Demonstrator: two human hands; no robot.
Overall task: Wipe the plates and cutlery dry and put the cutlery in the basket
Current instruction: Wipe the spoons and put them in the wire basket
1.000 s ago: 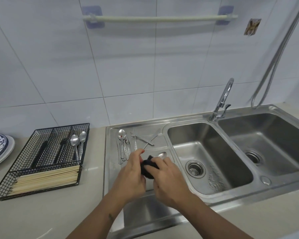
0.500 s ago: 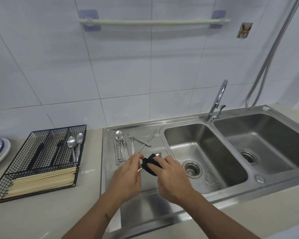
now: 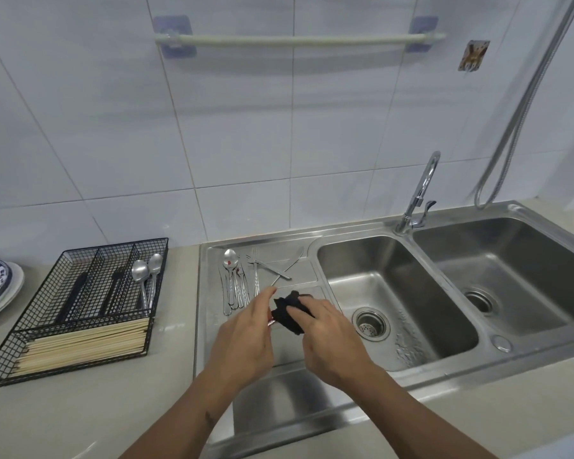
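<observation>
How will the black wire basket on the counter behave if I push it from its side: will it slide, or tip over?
The black wire basket would probably slide, not tip: it looks low and wide and sits flat on the smooth counter. It may feel heavier at the near end, where the chopsticks fill one compartment. The two spoons lie loose and would likely rattle.

Two bare forearms come into the picture from the near edge, one on the left and one on the right. No sleeve, watch, bracelet or ring shows on them. The left hand and the right hand wear no gloves. On the left forearm, below the wrist, there is a small dark mark, too small to read.
</observation>
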